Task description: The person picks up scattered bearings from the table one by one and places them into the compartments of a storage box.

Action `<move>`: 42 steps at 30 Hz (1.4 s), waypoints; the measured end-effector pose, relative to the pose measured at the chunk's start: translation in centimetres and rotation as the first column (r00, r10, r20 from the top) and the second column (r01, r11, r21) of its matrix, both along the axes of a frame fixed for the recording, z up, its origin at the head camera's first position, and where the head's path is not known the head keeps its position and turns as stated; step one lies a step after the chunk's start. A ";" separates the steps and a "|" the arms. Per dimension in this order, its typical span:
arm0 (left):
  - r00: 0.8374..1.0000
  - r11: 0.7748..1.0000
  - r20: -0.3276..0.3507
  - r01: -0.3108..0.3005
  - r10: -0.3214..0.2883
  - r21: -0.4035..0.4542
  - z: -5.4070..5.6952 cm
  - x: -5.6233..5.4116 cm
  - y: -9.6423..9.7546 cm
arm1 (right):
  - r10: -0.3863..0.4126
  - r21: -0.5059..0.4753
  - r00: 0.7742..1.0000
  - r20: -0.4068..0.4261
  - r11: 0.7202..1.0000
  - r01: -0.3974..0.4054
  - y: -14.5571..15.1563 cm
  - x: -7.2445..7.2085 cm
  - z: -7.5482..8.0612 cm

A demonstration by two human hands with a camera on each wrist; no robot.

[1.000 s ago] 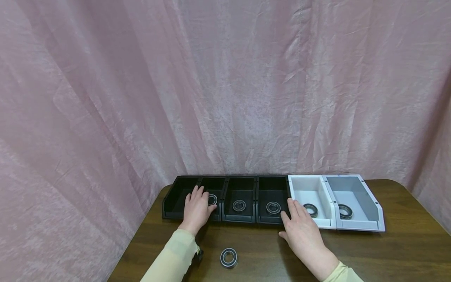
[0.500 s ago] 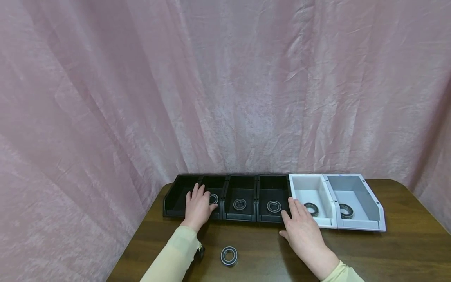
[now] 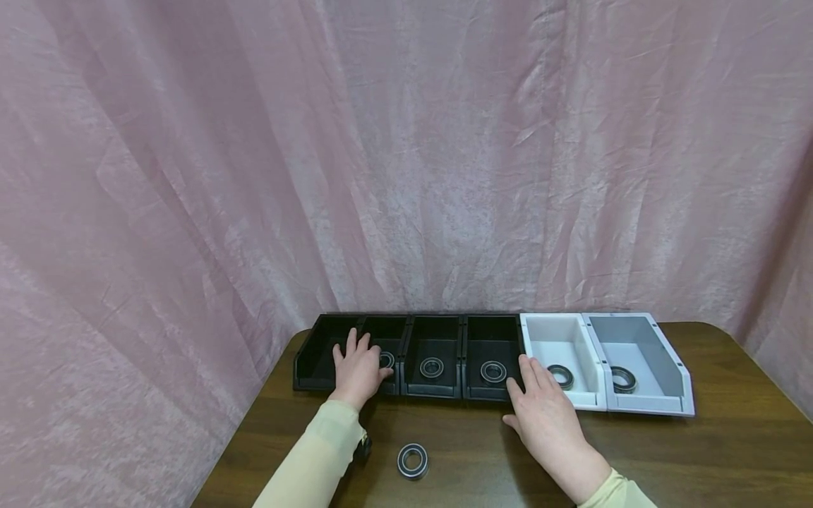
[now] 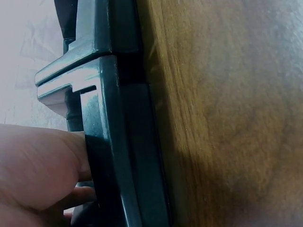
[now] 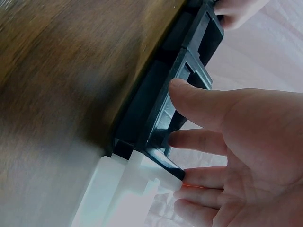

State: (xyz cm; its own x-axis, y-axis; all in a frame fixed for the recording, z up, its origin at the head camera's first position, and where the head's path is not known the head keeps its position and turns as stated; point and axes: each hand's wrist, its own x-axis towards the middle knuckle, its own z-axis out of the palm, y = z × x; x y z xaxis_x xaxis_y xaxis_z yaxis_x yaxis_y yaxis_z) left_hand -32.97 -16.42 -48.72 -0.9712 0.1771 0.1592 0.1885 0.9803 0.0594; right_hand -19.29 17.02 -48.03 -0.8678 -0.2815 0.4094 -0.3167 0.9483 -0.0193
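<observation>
My left hand (image 3: 358,374) reaches over the front of the second black bin (image 3: 385,326) from the left, its fingers spread over the divider to the leftmost bin. Close beside its thumb, a ball bearing (image 3: 392,360) lies inside, partly covered by the hand. In the left wrist view the thumb side (image 4: 38,165) is right at the bin's front lip. My right hand (image 3: 547,423) lies with fingers extended at the join of the rightmost black bin (image 3: 492,331) and the white bin (image 3: 552,335); the right wrist view shows its fingertips at that corner. Neither hand grips a bearing.
A loose bearing (image 3: 413,476) lies on the wooden table (image 3: 470,458) between the forearms. Other bearings sit in the middle black bin (image 3: 432,331), the rightmost black bin, the white bin and the pale grey bin (image 3: 648,395). A pink curtain (image 3: 406,176) hangs behind.
My left hand has shifted very slightly to the right over the second bin. The right hand, the bins and the loose bearing stay put, apart from slight camera motion.
</observation>
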 end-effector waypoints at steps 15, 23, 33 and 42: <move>0.998 1.000 0.049 -0.025 0.026 -0.015 0.2 -0.4 0.4 | -0.003 -0.001 1.000 0.003 1.000 0.003 0.1 0.0 0.0; 0.996 0.999 0.082 -0.035 0.038 -0.037 0.5 -0.5 0.5 | 0.001 0.008 1.000 0.001 1.000 -0.001 0.0 0.0 0.0; 0.992 0.997 0.111 -0.045 0.052 -0.063 0.4 -0.9 0.6 | 0.000 0.006 1.000 -0.011 1.000 0.000 0.0 0.1 -0.2; 0.992 0.997 0.110 -0.051 0.058 -0.064 0.0 -1.3 0.6 | -0.003 0.005 1.000 0.001 1.000 0.003 0.0 0.0 -0.1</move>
